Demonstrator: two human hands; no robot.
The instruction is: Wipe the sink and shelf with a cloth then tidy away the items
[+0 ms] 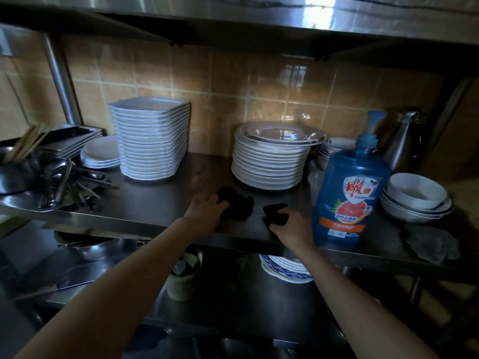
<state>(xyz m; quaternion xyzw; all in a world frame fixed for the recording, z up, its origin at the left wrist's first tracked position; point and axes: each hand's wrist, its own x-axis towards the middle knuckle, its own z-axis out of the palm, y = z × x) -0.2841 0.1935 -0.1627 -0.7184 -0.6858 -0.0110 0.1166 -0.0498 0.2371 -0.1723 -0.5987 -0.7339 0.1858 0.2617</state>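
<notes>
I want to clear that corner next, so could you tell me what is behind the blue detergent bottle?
Behind the blue detergent bottle stand stacked white bowls and a steel jug, farther right. The bottle covers the bowls' right side and whatever sits lower.

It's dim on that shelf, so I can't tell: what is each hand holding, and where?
Left hand presses on a dark cloth's near-left edge; right hand grips a dark pad's near side.

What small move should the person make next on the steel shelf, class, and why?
Probably slide the dark cloth under the left hand across the bare stainless steel shelf toward the tall stack of white rectangular plates: both hands already press dark pads there, and that open stretch looks reachable.
</notes>
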